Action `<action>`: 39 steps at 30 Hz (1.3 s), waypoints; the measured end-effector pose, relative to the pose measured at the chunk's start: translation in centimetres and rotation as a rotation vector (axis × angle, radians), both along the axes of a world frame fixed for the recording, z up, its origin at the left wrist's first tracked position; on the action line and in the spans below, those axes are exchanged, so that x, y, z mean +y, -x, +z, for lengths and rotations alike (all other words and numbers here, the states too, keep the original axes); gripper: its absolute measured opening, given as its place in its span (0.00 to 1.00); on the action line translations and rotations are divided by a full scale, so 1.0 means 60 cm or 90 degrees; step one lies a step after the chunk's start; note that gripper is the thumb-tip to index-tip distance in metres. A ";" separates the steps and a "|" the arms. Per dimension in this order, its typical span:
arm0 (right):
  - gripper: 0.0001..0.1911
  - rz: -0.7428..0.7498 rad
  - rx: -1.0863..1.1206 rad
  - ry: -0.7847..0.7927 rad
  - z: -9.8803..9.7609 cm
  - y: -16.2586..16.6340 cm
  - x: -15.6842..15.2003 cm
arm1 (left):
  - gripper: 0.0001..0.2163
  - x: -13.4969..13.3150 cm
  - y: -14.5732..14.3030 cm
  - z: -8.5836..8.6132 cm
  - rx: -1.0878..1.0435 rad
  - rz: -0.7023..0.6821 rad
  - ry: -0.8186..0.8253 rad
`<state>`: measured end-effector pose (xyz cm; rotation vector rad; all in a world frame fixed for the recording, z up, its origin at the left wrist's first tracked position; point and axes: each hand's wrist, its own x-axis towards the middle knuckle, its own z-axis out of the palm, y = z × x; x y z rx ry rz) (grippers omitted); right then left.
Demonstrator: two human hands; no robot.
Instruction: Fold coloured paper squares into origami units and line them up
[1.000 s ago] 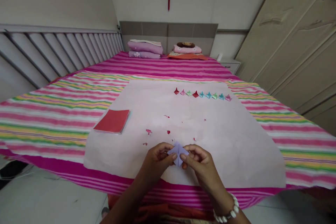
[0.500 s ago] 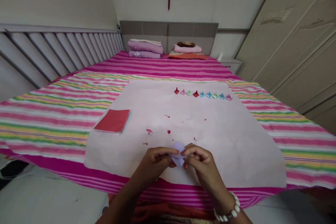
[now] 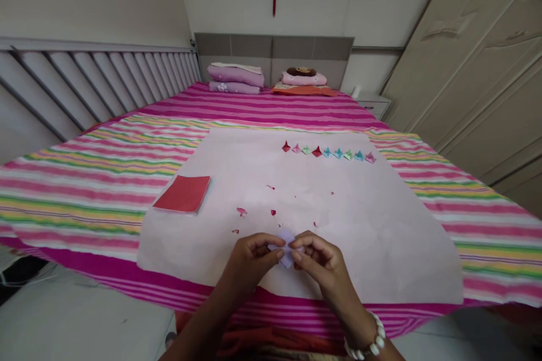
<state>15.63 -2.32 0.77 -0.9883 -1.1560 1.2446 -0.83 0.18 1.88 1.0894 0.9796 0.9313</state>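
Both my hands pinch a small folded lilac paper piece [image 3: 287, 247] just above the near edge of a large pale pink sheet [image 3: 372, 237]. My left hand [image 3: 253, 259] grips its left side with curled fingers. My right hand [image 3: 322, 262], with a white bead bracelet on the wrist, grips its right side. Most of the paper is hidden between my fingertips. A row of several small folded paper shapes [image 3: 328, 152] in red, pink, green and blue lies farther back on the sheet.
A stack of red square papers [image 3: 183, 194] lies at the sheet's left edge. Tiny red paper scraps [image 3: 241, 212] dot the sheet ahead of my hands. The striped bedspread [image 3: 97, 169] covers the bed; folded bedding [image 3: 235, 76] sits by the headboard. A wardrobe [image 3: 478, 62] stands right.
My fingers have closed further over the lilac paper, hiding more of it. The hands stay in about the same place.
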 end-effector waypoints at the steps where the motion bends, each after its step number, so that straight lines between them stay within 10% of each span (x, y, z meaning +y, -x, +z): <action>1: 0.09 -0.021 0.008 0.018 0.000 0.002 0.001 | 0.09 0.000 -0.001 0.001 -0.010 0.001 -0.003; 19: 0.13 -0.062 0.067 0.127 -0.010 0.011 0.011 | 0.24 -0.001 -0.019 0.000 -0.075 0.104 0.019; 27: 0.10 -0.056 0.091 0.096 -0.017 0.012 0.009 | 0.14 -0.007 -0.029 -0.019 -0.053 0.055 0.113; 39: 0.15 0.161 0.250 0.119 0.004 -0.004 0.007 | 0.20 -0.024 -0.016 -0.010 -0.306 -0.243 0.325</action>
